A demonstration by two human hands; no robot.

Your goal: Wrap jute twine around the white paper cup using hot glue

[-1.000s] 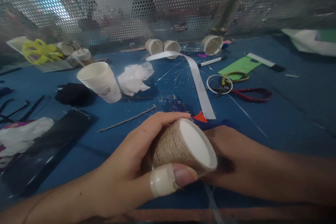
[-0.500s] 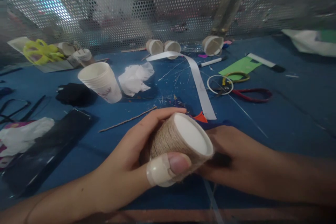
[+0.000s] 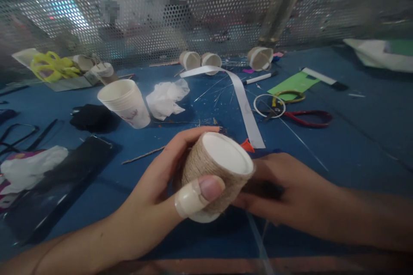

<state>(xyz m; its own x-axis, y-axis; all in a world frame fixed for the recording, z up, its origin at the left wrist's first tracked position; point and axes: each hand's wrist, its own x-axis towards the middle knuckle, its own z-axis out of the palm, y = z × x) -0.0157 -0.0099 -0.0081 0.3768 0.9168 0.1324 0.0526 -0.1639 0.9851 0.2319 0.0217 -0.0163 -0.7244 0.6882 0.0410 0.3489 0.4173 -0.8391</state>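
My left hand [image 3: 161, 184] is closed around a paper cup [image 3: 219, 172] wrapped in brown twine, its white base tilted up towards me. The thumb, with a pale band of tape or plaster round it, presses on the near side. My right hand [image 3: 287, 193] is curled at the cup's right side. Its fingertips are hidden behind the cup, and I cannot make out what they hold. Just beyond the cup, an orange piece [image 3: 248, 145] shows beside something dark blue, mostly covered. A piece of twine [image 3: 142, 155] lies to the left.
Stacked paper cups [image 3: 125, 103] stand left of a crumpled white tissue [image 3: 167, 99]. A white paper strip [image 3: 243, 107] curves across the blue table. Red-handled pliers [image 3: 306, 118] lie right, near green paper [image 3: 290, 84]. Yellow scissors [image 3: 53, 66] are far left; a perforated metal screen [image 3: 219, 8] rises behind.
The twine-wrapped cup has shifted slightly left and up, and turned so its base faces more upward. My left thumb has moved left with it; my right hand stays close beside it.
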